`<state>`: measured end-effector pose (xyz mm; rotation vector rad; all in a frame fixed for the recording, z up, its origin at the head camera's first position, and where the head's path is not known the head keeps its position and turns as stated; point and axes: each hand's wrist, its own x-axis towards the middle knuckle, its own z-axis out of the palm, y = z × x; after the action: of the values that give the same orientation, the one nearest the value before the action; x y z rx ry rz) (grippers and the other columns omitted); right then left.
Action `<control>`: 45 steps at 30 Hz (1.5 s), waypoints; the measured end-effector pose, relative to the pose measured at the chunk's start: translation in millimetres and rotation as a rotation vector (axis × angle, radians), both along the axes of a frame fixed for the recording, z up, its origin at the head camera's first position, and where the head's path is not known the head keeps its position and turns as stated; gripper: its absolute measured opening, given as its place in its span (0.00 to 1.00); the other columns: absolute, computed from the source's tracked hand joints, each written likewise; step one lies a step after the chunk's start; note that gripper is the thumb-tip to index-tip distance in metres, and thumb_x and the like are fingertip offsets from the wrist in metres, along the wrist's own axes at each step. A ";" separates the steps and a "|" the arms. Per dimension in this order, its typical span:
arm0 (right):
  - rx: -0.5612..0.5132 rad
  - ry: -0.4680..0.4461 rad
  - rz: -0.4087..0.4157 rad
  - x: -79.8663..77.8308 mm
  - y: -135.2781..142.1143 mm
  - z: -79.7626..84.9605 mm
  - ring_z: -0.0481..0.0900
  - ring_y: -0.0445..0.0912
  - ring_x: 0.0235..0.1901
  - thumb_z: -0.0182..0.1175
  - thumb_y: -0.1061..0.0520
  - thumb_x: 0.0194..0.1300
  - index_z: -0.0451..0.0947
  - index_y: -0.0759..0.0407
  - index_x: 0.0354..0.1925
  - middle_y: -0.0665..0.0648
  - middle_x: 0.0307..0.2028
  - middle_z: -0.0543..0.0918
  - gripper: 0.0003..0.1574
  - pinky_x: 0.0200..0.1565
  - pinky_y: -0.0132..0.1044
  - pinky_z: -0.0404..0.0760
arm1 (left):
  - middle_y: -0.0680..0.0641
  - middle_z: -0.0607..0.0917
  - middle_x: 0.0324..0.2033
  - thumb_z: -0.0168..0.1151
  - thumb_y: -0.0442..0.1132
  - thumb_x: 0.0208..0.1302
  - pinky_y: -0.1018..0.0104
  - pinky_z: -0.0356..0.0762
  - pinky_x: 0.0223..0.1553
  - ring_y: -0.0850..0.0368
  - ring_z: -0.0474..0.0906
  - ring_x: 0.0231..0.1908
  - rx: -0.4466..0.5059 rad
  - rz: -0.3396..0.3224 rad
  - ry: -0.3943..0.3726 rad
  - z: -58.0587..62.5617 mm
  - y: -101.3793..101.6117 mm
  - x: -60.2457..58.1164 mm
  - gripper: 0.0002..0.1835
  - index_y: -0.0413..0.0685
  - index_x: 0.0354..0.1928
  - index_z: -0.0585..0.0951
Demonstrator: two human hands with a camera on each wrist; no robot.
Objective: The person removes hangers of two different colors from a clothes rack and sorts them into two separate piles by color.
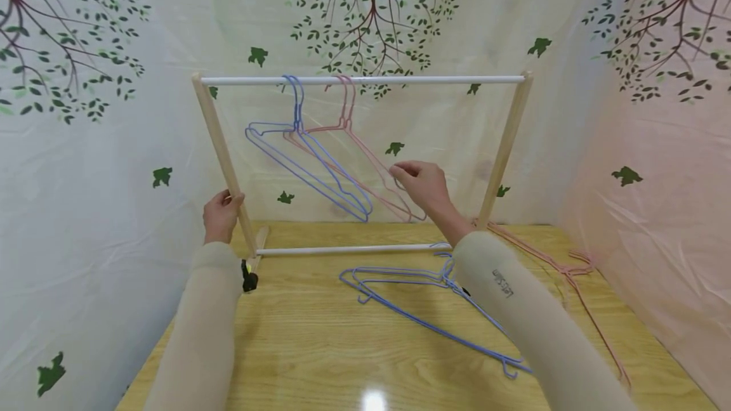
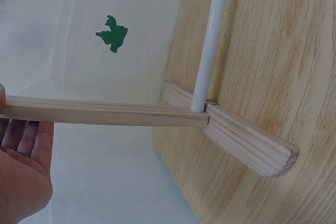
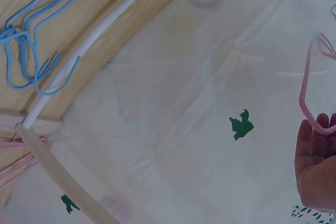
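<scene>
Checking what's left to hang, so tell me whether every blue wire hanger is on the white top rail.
No, blue wire hangers hang from the white top rail, but loose blue hangers lie on the wood-grain table.

Soft bright light; white glare on tabletop (image 1: 302,347).

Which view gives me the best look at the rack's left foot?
The left wrist view: the left foot lies close up, with the post meeting it in plain sight. The head view shows it small, partly hidden by a black object beside the left sleeve. The right wrist view doesn't show it.
</scene>
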<state>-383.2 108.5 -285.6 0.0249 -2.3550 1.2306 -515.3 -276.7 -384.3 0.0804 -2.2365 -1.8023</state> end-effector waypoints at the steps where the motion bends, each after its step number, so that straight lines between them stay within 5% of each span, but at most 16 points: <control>1: -0.015 -0.003 0.005 -0.9 -1.4 0.1 0.84 0.49 0.41 0.64 0.48 0.68 0.87 0.59 0.49 0.57 0.40 0.88 0.19 0.46 0.41 0.80 | 0.35 0.76 0.62 0.55 0.42 0.75 0.52 0.70 0.63 0.42 0.73 0.61 0.000 0.000 0.002 -0.2 0.2 -0.1 0.26 0.37 0.69 0.71; 16: -0.063 -0.020 0.044 -1.8 -3.8 -6.8 0.82 0.42 0.32 0.65 0.51 0.68 0.88 0.62 0.43 0.58 0.32 0.88 0.15 0.39 0.33 0.76 | 0.34 0.75 0.62 0.56 0.43 0.74 0.51 0.70 0.62 0.40 0.73 0.62 0.011 -0.024 0.004 1.5 3.6 4.5 0.27 0.36 0.69 0.70; 23: -0.079 0.000 0.020 1.5 -2.1 -8.1 0.84 0.52 0.36 0.62 0.52 0.69 0.87 0.63 0.44 0.60 0.33 0.87 0.16 0.38 0.35 0.78 | 0.34 0.76 0.62 0.57 0.43 0.74 0.53 0.73 0.61 0.41 0.74 0.61 0.020 -0.029 0.009 2.3 4.7 8.6 0.27 0.37 0.69 0.70; 34: -0.063 0.157 -0.053 4.9 10.0 -13.5 0.82 0.43 0.31 0.63 0.51 0.67 0.89 0.60 0.38 0.57 0.30 0.87 0.14 0.38 0.34 0.78 | 0.35 0.74 0.64 0.54 0.44 0.75 0.51 0.69 0.64 0.41 0.71 0.63 -0.001 -0.033 -0.017 1.9 3.2 8.5 0.28 0.39 0.71 0.68; 45: -0.129 0.223 -0.092 23.5 35.1 -23.1 0.81 0.38 0.30 0.66 0.50 0.67 0.89 0.62 0.41 0.58 0.32 0.88 0.16 0.36 0.29 0.78 | 0.36 0.74 0.64 0.54 0.43 0.75 0.51 0.68 0.65 0.42 0.71 0.64 0.009 -0.025 -0.024 1.2 0.7 11.0 0.27 0.41 0.72 0.68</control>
<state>-359.7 143.6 -308.7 0.0104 -2.0612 1.2628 -504.4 -276.0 -383.1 0.0761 -2.2553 -1.8345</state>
